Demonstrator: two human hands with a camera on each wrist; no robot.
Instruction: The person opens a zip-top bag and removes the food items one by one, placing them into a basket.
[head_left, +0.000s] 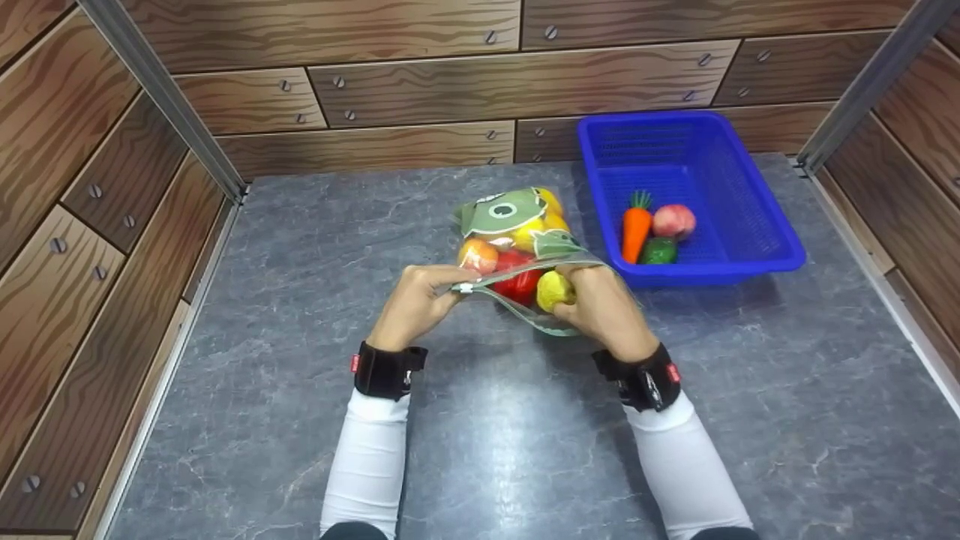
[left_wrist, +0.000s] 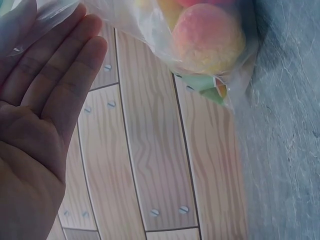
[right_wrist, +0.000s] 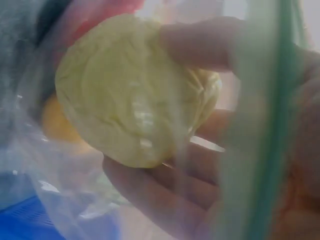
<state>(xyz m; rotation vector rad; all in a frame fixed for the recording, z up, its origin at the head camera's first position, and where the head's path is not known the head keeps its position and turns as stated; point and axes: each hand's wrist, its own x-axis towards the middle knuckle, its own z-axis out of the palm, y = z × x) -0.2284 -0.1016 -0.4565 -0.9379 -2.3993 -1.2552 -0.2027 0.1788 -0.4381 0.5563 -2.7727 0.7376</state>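
A clear zip bag (head_left: 501, 217) with a green printed pattern lies on the table with its mouth spread towards me. My left hand (head_left: 416, 306) pinches the left corner of the mouth, beside the white slider (head_left: 466, 288). Inside the mouth, my right hand (head_left: 609, 311) grips a round, pale yellow-green toy cabbage (head_left: 553, 291), its fingers and thumb around it; the bag's green seal strip (right_wrist: 272, 125) crosses in front of that hand. Also in the bag are a shiny red vegetable (head_left: 516, 279), a peach (left_wrist: 209, 37) and several yellow fruits (head_left: 529, 234), partly hidden by the print.
Right of the bag stands a blue basket (head_left: 720, 271), its near left corner close to the right hand. It holds a carrot (head_left: 636, 234), a pink peach (head_left: 674, 220) and a dark green vegetable (head_left: 659, 251). Wood-patterned walls (head_left: 420, 90) enclose the grey table (head_left: 300, 420).
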